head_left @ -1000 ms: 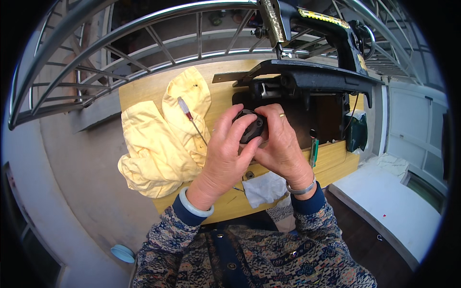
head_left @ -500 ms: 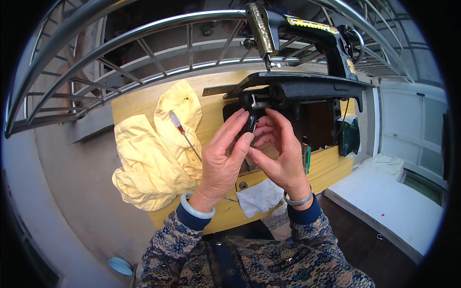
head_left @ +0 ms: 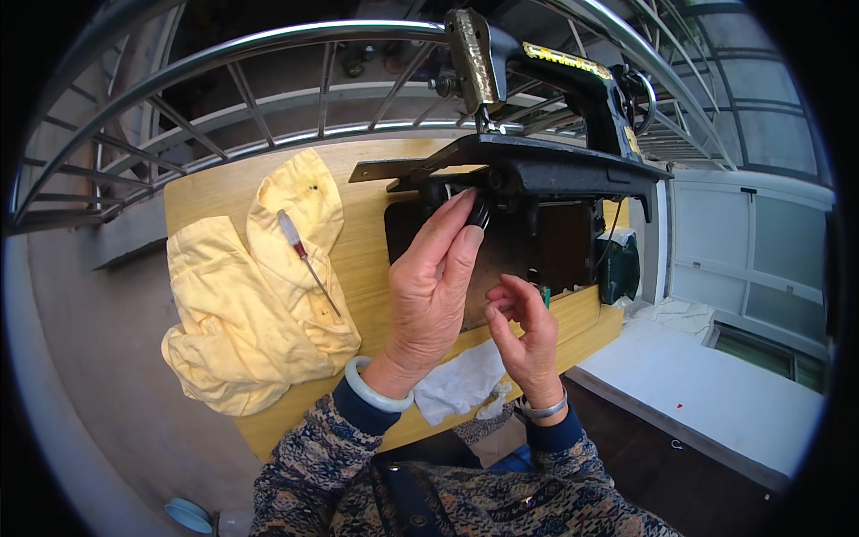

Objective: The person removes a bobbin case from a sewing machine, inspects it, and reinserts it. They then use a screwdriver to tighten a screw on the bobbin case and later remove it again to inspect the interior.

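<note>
A black sewing machine (head_left: 573, 116) stands tipped back over the opening in its wooden table (head_left: 376, 215), so its underside faces me. My left hand (head_left: 425, 295) is closed on a small black metal part (head_left: 480, 212), gripped between thumb and fingers at the left end of the underside. Whether that part is joined to the machine, I cannot tell. My right hand (head_left: 528, 336) hovers lower, in front of the opening, its fingers loosely bent and apart with nothing visible in them.
Left on the table lies a crumpled yellow cloth (head_left: 242, 331) with a screwdriver (head_left: 304, 255) on it. A white rag (head_left: 461, 380) rests at the front edge. Something green (head_left: 545, 294) shows behind my right hand. A dark green bag (head_left: 620, 268) sits right; metal railing (head_left: 268, 45) runs behind.
My right hand has drawn away from the black part, down and toward me. My left hand keeps hold of it near the underside. The whole view has shifted slightly.
</note>
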Available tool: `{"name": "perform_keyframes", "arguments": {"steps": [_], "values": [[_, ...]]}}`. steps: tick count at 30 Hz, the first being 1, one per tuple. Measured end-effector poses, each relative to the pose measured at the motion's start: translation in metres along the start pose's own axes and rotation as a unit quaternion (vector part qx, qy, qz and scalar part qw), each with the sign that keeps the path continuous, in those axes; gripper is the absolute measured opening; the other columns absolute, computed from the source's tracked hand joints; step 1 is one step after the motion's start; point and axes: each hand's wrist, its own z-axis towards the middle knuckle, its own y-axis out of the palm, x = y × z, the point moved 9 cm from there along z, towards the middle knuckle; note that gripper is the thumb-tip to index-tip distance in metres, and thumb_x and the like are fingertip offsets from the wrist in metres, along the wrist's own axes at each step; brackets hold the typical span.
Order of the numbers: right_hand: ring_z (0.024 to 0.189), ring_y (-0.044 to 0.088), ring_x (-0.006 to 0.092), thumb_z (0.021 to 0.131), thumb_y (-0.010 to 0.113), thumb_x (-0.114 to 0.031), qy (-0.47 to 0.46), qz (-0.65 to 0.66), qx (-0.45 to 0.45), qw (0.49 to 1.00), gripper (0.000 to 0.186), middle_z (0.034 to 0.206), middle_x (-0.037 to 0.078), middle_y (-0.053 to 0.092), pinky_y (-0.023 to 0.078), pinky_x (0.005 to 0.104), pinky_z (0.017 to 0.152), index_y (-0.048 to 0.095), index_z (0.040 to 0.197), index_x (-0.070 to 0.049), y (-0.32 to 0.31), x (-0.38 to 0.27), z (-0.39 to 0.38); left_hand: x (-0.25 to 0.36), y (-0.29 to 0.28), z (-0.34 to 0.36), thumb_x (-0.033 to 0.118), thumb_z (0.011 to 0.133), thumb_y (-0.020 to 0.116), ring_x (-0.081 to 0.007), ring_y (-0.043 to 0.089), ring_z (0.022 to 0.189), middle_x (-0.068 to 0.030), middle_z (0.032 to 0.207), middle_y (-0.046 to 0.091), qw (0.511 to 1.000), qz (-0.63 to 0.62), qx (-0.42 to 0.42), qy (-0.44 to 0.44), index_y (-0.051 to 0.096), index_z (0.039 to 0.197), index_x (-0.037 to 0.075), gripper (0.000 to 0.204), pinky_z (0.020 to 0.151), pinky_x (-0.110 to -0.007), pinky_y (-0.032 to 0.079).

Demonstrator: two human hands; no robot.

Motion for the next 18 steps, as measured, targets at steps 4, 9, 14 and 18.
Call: {"name": "perform_keyframes", "arguments": {"steps": [4,9,14,18], "values": [[0.093,0.069,0.0156,0.094,0.072,-0.003,-0.042,0.044,0.027,0.998,0.038,0.113,0.012,0.067,0.056,0.0262,0.08,0.06,0.13,0.004,0.011,-0.023,0.015,-0.002,0.002,0.0,0.012,0.106,0.061,-0.0175,0.064,0.117,-0.0133,0.135,0.065,0.999,-0.025,0.013,-0.023,0.062,0.137,-0.004,0.035,0.1,-0.03,0.052],[0.097,0.069,0.0184,0.1,0.067,-0.008,-0.027,0.127,0.07,0.989,0.035,0.113,0.013,0.067,0.056,0.029,0.084,0.059,0.132,0.006,0.023,-0.041,0.037,0.016,0.006,0.003,0.01,0.103,0.062,-0.0224,0.065,0.117,-0.0162,0.134,0.066,0.997,0.058,0.007,0.046,0.066,0.132,-0.004,0.032,0.1,-0.03,0.05],[0.091,0.069,0.0215,0.099,0.068,-0.008,-0.102,0.044,0.107,0.988,0.035,0.11,0.014,0.066,0.056,0.0302,0.078,0.06,0.13,0.006,0.019,-0.062,0.044,0.024,0.011,0.005,0.01,0.104,0.062,-0.0232,0.063,0.122,-0.0162,0.138,0.064,0.993,0.087,-0.009,0.081,0.067,0.131,-0.003,0.031,0.103,-0.031,0.049],[0.084,0.069,0.0257,0.093,0.071,-0.005,-0.159,-0.047,0.126,0.978,0.038,0.107,0.015,0.064,0.056,0.0334,0.07,0.06,0.128,0.004,0.016,-0.074,0.047,0.019,0.011,0.006,0.009,0.104,0.06,-0.0234,0.061,0.127,-0.0163,0.143,0.06,0.995,0.078,-0.006,0.069,0.065,0.134,-0.003,0.033,0.106,-0.032,0.047]]}}
